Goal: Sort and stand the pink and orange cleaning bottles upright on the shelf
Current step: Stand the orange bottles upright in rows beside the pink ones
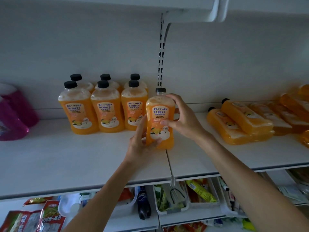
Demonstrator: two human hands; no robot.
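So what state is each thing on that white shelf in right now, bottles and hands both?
Orange plastic bottle with black cap: upright, capped, gripped by both hands.
Six orange bottles behind it: standing upright, capped, two rows.
Orange bottles at right: lying on their sides, stacked.
Pink bottles at far left: partly out of frame, pose unclear.
Left hand: holds the bottle's base.
Right hand: holds its upper side.

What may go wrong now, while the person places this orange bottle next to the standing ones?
1. The held bottle is very close to the nearest standing bottle; a bump might tip that row.
2. Its base is near the seam between shelf boards, so it might stand unevenly.
3. The stacked lying bottles on the right may slide when one is pulled out.
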